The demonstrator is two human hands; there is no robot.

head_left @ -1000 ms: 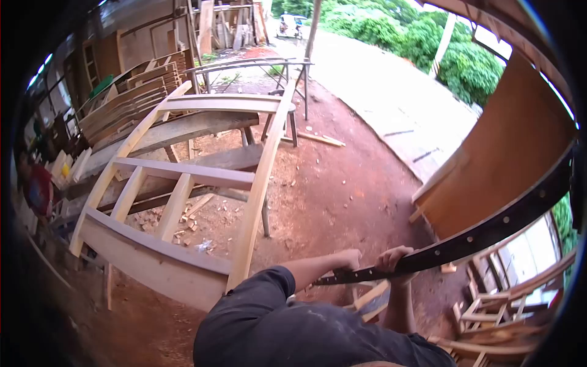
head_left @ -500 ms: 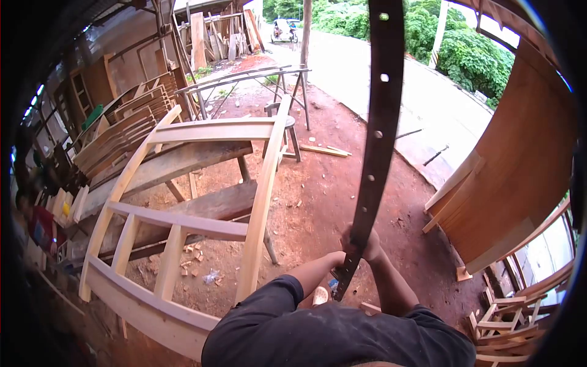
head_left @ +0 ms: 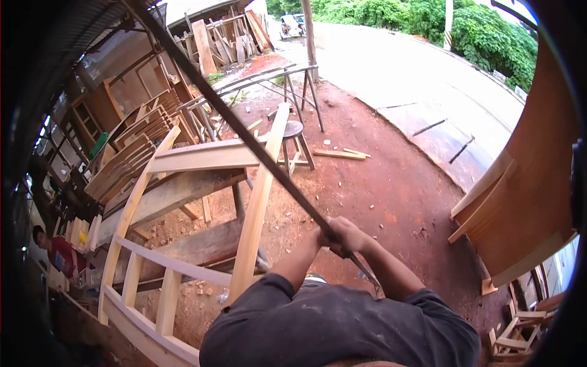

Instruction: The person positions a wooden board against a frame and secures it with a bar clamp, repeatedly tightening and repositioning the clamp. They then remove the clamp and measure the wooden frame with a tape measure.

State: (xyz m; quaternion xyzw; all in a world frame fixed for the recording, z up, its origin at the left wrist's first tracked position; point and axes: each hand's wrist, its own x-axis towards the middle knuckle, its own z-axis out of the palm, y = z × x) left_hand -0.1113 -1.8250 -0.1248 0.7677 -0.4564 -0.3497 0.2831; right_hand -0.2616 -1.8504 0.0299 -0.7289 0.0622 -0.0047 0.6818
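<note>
A long, dark metal bar (head_left: 269, 162) slants from the upper left down to my two hands. In the earlier picture its broad face showed a row of holes; now mostly its narrow edge faces me. My left hand (head_left: 326, 238) is closed around the lower part of the bar. Right beside it, my right hand (head_left: 348, 231) also grips it. Below my hands, the bar's lower end passes close to my right forearm and is partly hidden. On the left, a pale wooden frame (head_left: 251, 226) with crosspieces lies behind the bar from my viewpoint.
Weathered planks (head_left: 183, 189) support the frame. A round stool (head_left: 293, 129) and a trestle (head_left: 313, 101) stand ahead. A large curved wood panel (head_left: 520, 177) is on the right, near chair-like frames (head_left: 520, 333). A person in red (head_left: 64, 257) is at far left.
The bar has swung from nearly upright to a leftward slant and turned edge-on. My hands have shifted slightly left and up, still gripping it. The view has turned a little.
</note>
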